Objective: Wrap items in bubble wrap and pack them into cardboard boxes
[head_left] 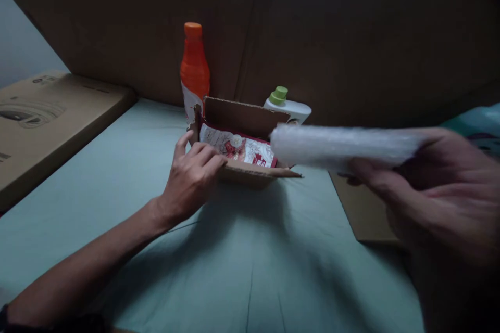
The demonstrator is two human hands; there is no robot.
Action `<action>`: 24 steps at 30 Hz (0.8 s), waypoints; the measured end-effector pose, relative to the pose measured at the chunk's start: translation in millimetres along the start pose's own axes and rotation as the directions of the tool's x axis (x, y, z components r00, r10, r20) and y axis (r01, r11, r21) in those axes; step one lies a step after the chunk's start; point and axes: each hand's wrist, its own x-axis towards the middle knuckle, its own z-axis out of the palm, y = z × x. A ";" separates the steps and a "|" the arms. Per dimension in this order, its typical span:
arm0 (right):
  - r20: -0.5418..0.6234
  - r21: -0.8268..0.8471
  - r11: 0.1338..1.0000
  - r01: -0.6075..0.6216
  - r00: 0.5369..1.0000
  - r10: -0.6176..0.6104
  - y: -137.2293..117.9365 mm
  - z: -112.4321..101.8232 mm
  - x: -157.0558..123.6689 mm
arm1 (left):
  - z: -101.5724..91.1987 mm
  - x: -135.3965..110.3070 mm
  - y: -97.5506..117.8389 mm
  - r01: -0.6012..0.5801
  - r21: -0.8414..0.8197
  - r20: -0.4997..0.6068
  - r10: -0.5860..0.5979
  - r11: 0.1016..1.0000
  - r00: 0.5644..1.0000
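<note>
My left hand [195, 174] grips the near left rim of a small open cardboard box [248, 181], its fingers bent over the edge. Inside the box lies a red and white printed packet [238, 146]. At the right, raised closer to the camera, my right hand [433, 177] is closed around a whitish roll that looks like bubble wrap [344, 145]. The roll points left, and in the view its far end overlaps the right side of the box. Slight motion blur softens the right hand.
An orange bottle [194, 65] stands behind the box, with a white bottle with a green cap [279, 96] behind its right side. A large flat carton [58, 119] lies at left. More cardboard [363, 208] lies at right on the pale green cloth [242, 260]. A brown cardboard wall [332, 36] rises behind.
</note>
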 end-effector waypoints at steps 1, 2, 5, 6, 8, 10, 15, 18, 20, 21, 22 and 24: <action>-0.013 -0.012 1.000 0.021 1.000 -0.021 0.8 5.3 12.7 | 3.1 -7.3 2.9 -0.002 -0.004 -0.027 0.002 1.000 1.000; 0.026 -0.019 0.999 0.047 0.999 -0.047 1.8 12.3 24.8 | 5.0 -13.7 5.3 -0.003 -0.012 -0.048 0.003 1.000 0.999; 0.286 -0.026 0.995 0.097 0.954 -0.086 5.8 42.2 52.9 | 5.3 -22.3 8.1 0.002 -0.036 -0.071 -0.004 0.999 0.998; 0.370 -0.049 0.995 0.090 0.927 -0.066 7.4 53.8 58.9 | 4.4 -21.9 7.6 0.003 -0.043 -0.069 -0.006 0.999 0.998; 0.552 -0.157 0.984 0.084 0.834 0.017 11.2 76.1 66.3 | 2.1 -19.0 5.4 -0.001 -0.048 -0.064 -0.002 0.999 0.998; 0.708 -0.311 0.937 0.161 0.697 0.115 15.4 93.7 70.3 | -0.4 -15.5 2.8 -0.011 -0.042 -0.055 0.009 0.999 0.998; 0.815 -0.555 0.702 0.447 0.462 0.350 22.3 115.1 81.0 | -4.5 -5.2 -3.3 -0.022 -0.051 -0.013 0.021 0.998 1.000; 0.844 -0.536 0.689 0.488 0.324 0.427 21.8 123.5 88.6 | -4.2 4.2 -7.3 -0.013 -0.034 -0.014 0.013 0.999 1.000; 0.839 -0.541 0.670 0.509 0.278 0.467 21.4 127.4 93.5 | -3.4 9.9 -9.6 -0.009 -0.007 -0.025 0.008 1.000 1.000; 0.833 -0.550 0.649 0.526 0.289 0.472 21.6 128.0 95.9 | -3.0 12.0 -10.6 -0.010 0.005 -0.026 0.011 1.000 1.000; 0.829 -0.558 0.625 0.546 0.322 0.458 21.8 127.5 98.4 | -2.7 13.5 -11.5 -0.014 0.014 -0.023 0.014 1.000 1.000; 0.839 -0.541 0.628 0.559 0.405 0.362 22.2 123.9 103.5 | -2.3 15.0 -13.0 -0.025 0.019 -0.008 0.025 1.000 1.000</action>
